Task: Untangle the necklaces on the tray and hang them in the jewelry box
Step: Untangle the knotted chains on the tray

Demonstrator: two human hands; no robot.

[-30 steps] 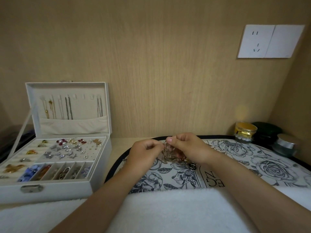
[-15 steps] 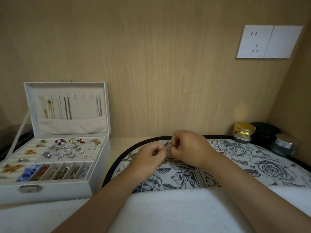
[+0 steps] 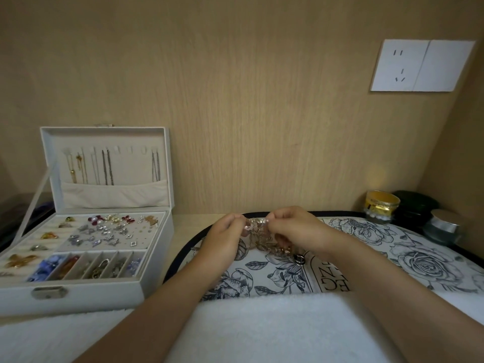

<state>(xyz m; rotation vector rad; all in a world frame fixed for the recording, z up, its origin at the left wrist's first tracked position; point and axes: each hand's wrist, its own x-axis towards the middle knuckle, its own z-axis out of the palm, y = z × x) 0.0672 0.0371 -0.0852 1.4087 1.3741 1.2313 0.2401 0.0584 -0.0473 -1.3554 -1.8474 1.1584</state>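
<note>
Gold & silver necklaces [image 3: 262, 238] hung in one tangled clump over the floral tray [image 3: 424, 260]. L hand [image 3: 222, 239] & R hand [image 3: 296, 229] each pinched its top w/ curled fingers. Jewelry box [image 3: 104, 286] stood open at tray's 9 o'clock.

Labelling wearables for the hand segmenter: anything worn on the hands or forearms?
Nothing visible: left hand and right hand are ungloved, both forearms bare to the frame edge, no sleeves, watch or bracelet. Rings: cannot tell, fingers partly hidden.
</note>
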